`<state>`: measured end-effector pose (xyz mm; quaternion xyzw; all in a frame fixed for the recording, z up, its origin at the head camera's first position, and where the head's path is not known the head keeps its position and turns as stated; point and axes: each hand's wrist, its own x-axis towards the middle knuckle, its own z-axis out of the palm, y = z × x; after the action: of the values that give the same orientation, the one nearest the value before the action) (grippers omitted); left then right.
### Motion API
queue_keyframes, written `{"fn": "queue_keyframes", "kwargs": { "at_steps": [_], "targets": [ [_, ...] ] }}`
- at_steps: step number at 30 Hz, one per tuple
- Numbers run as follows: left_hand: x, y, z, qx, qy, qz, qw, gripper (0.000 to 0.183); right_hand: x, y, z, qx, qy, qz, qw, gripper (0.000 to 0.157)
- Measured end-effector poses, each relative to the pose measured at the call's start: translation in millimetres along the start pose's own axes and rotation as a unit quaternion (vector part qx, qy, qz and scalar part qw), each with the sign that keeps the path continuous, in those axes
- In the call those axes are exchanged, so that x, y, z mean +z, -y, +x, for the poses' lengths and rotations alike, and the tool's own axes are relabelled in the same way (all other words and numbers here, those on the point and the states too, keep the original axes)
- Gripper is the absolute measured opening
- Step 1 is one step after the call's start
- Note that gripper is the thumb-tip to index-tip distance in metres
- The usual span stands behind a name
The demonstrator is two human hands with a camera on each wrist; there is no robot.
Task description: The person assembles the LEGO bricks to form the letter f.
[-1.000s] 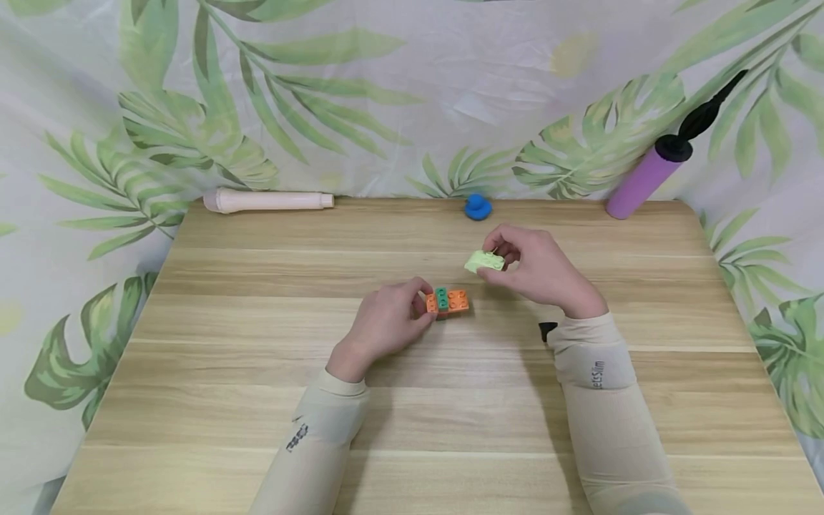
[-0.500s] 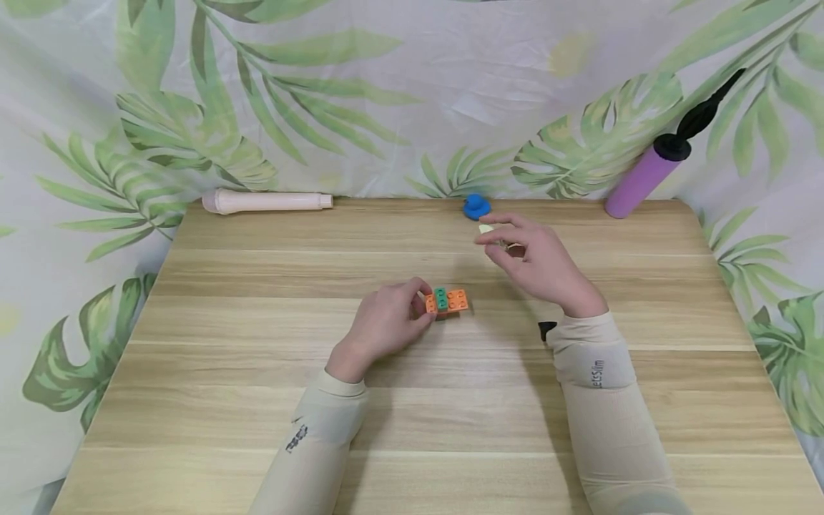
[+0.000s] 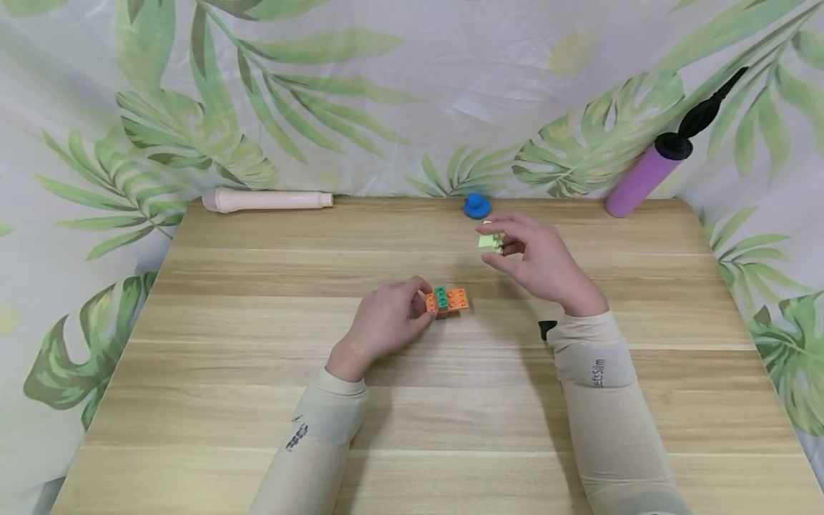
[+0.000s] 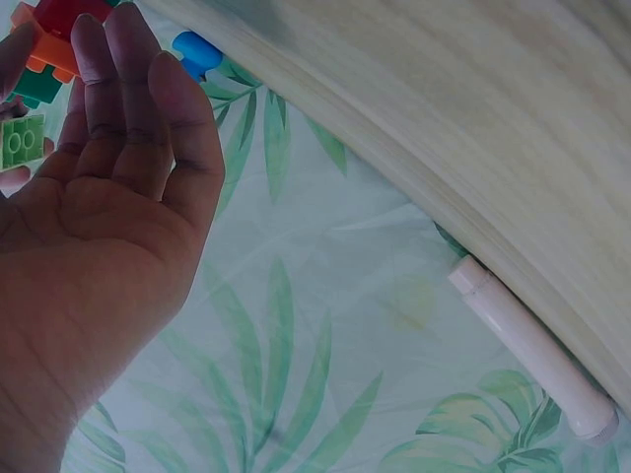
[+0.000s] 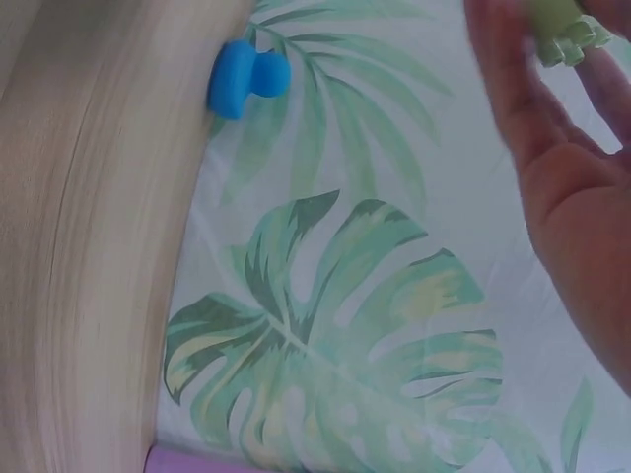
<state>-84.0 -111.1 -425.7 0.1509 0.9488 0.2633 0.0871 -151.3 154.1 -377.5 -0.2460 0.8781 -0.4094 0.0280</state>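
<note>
My left hand [image 3: 386, 320] pinches one end of a small stack of toy building bricks [image 3: 458, 300], orange with a green brick across the top. A red brick [image 4: 71, 14] in the same stack shows in the left wrist view. Farther right and higher up, my right hand [image 3: 541, 261] holds a pale green toy brick [image 3: 490, 243] between thumb and fingers, apart from the stack. The hollow underside of the pale green brick [image 4: 22, 141] faces the left wrist camera. In the right wrist view, studs of the pale green brick [image 5: 564, 47] show at the top edge.
A blue toy duck [image 3: 477, 206] sits at the table's back edge, just beyond my right hand. A pale pink microphone [image 3: 270, 201] lies at the back left. At the back right leans a purple pump [image 3: 646, 179]. A small black object [image 3: 547, 330] is partly hidden by my right sleeve.
My right hand has moved slightly up and away from the stack, turning the pale green brick between its fingers. The left hand and its stack have stayed in place.
</note>
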Motion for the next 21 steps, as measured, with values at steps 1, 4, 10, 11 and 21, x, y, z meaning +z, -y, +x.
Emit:
{"fn": "queue_keyframes", "kwargs": {
  "at_steps": [1, 4, 10, 11, 21],
  "targets": [
    [0.1, 0.3, 0.2, 0.001, 0.0, 0.0, 1.0, 0.03, 0.1, 0.0, 0.2, 0.0, 0.001, -0.001, 1.0, 0.04],
    [0.5, 0.9, 0.7, 0.001, 0.0, 0.0, 1.0, 0.03, 0.3, 0.6, 0.8, 0.002, 0.002, -0.002, 1.0, 0.037],
    [0.6, 1.2, 0.9, 0.0, 0.002, 0.001, 1.0, 0.03, -0.3, 1.7, 0.9, 0.011, 0.007, 0.011, 1.0, 0.043],
    [0.7, 1.3, 1.0, 0.0, 0.002, 0.001, 1.0, 0.031, -0.4, 1.6, 0.8, 0.012, 0.008, 0.014, 1.0, 0.046],
    [0.3, 0.6, 0.7, -0.002, 0.002, 0.001, 1.0, 0.031, 0.9, 2.3, 0.4, -0.009, 0.005, 0.01, 1.0, 0.046]
  ]
}}
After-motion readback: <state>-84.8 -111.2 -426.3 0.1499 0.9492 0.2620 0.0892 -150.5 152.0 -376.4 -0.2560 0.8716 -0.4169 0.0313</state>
